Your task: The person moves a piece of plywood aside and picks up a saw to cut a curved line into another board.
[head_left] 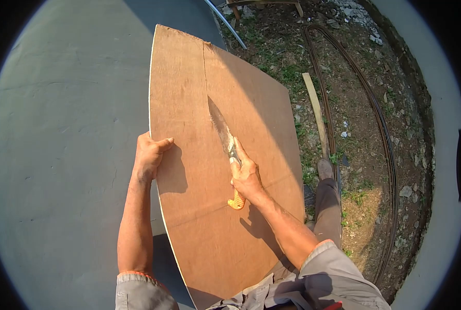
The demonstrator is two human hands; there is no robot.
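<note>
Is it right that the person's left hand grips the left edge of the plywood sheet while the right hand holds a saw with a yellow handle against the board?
Not quite. The right hand holds a knife with a yellow handle, not a saw; its long blade lies against the plywood sheet. The rest holds: the left hand grips the sheet's left edge. The head view shows this.

My board (209,170) is thin brown wood, smooth and matt. My knife (225,139) has a dull, spotty metal blade and a shiny yellow plastic handle.
</note>
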